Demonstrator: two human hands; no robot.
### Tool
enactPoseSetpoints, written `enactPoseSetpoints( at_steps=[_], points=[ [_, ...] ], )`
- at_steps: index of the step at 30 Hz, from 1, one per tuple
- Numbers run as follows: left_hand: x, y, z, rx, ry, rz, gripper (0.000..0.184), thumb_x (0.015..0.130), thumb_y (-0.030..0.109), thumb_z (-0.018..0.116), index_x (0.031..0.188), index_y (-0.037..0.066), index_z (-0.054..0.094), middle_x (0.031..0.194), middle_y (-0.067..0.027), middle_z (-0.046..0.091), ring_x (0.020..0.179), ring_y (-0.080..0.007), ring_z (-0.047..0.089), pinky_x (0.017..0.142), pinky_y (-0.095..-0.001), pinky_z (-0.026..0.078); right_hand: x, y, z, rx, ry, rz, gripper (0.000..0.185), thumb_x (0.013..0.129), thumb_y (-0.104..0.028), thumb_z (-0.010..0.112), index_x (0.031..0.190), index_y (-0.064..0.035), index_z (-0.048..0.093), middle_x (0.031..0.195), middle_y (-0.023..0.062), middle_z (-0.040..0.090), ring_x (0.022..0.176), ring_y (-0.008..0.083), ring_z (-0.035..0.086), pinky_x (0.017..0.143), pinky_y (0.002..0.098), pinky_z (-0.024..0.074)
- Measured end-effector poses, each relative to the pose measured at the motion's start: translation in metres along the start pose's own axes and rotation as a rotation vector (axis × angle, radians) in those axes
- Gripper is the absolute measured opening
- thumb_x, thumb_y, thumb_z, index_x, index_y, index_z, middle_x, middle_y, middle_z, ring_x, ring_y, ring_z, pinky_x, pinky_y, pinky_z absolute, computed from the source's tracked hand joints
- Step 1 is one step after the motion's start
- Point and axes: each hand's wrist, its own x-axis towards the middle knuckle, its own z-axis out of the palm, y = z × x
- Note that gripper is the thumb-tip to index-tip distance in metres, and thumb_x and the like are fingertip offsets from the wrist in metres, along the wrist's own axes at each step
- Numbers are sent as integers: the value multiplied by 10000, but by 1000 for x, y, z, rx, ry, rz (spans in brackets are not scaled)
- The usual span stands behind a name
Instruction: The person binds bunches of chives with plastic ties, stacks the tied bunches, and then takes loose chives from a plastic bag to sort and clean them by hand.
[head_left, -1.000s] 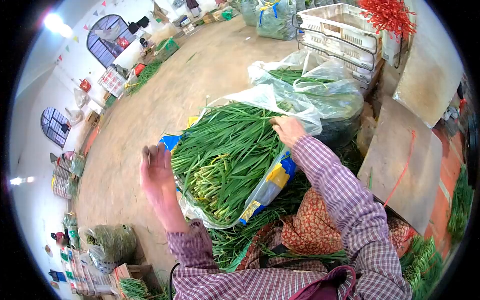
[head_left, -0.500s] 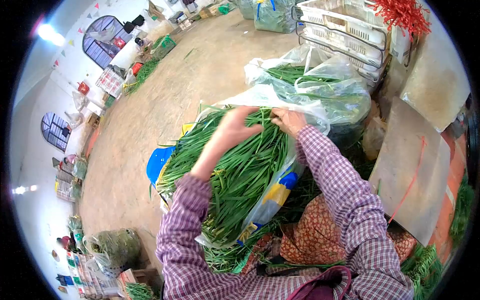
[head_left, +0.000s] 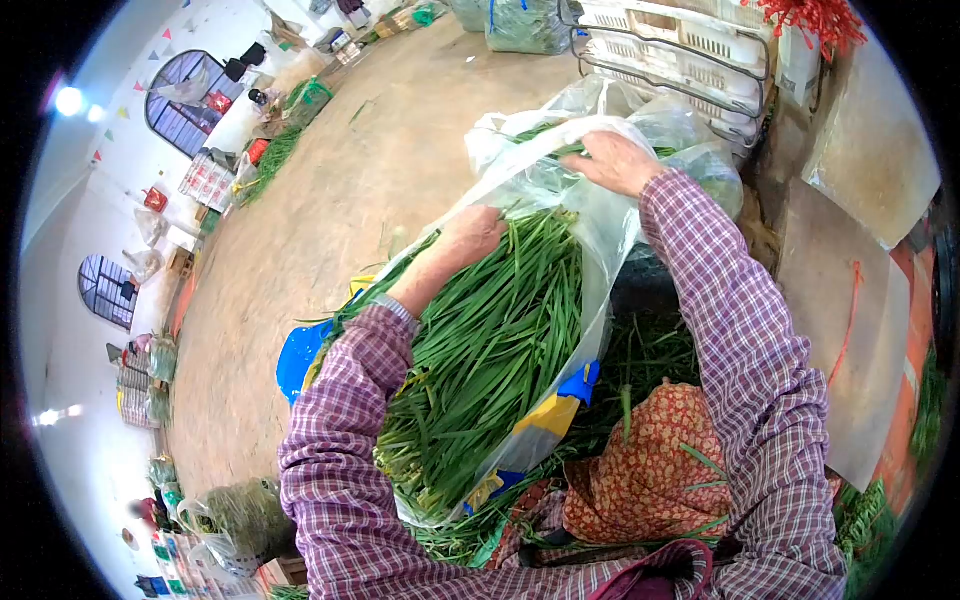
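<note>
A large clear plastic bag with yellow and blue printing lies open in front of me. Long green leaves, like garlic chives, fill it in a thick heap. My right hand is closed on the bag's far rim, which is lifted and stretched. At the left side of the mouth, my left hand curls its fingers at the rim, just above the leaves. Its fingertips are partly hidden. Behind my right hand stands another clear bag with green leaves in it.
White plastic crates are stacked at the far right, near a bunch of red ties. Flat boards lean on the right. Loose leaves lie by my patterned apron. A filled bag stands at lower left.
My right hand has moved up and away, drawing the bag's rim with it. My left hand has lowered slightly and its fingers have closed. The bag's mouth is pulled wider.
</note>
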Motion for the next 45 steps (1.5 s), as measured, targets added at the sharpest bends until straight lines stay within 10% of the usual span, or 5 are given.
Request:
enactPoseSetpoints(
  at_steps=[14,24,30,39,45],
  points=[
    [18,32,86,325,439,-36,693,806,436,649,1226,-77,447,1217,-216,549,1151,-399,499,986,-542,348,5,-43,-20,149,170,-161,405,904,-315,532,942,74,640,873,244,639,826,350,629,781,432,464],
    [36,-72,63,16,177,25,444,842,341,585,1125,-2,595,1050,-271,613,987,-420,581,898,-497,443,-5,-58,-36,102,161,-211,406,912,-337,548,793,46,610,628,148,524,585,245,507,615,396,414],
    [41,-46,60,-122,62,-271,1057,599,716,721,1242,-96,509,1171,-307,580,1118,-382,572,978,-413,433,-2,-53,-27,134,232,-242,435,913,-342,553,729,51,575,579,132,471,547,223,473,591,393,404],
    [-7,41,87,272,172,6,723,624,460,808,1069,-34,525,1012,-179,495,985,-325,484,856,-440,399,-19,-57,-40,152,87,-105,376,886,-305,554,941,50,662,771,224,632,749,326,633,730,414,472],
    [11,15,85,224,43,-210,1294,486,607,844,1405,-89,258,1336,-292,404,1255,-446,385,1023,-523,335,-19,-48,-35,194,64,-98,366,883,-297,561,949,48,664,801,224,642,784,326,638,757,412,476]
  ],
)
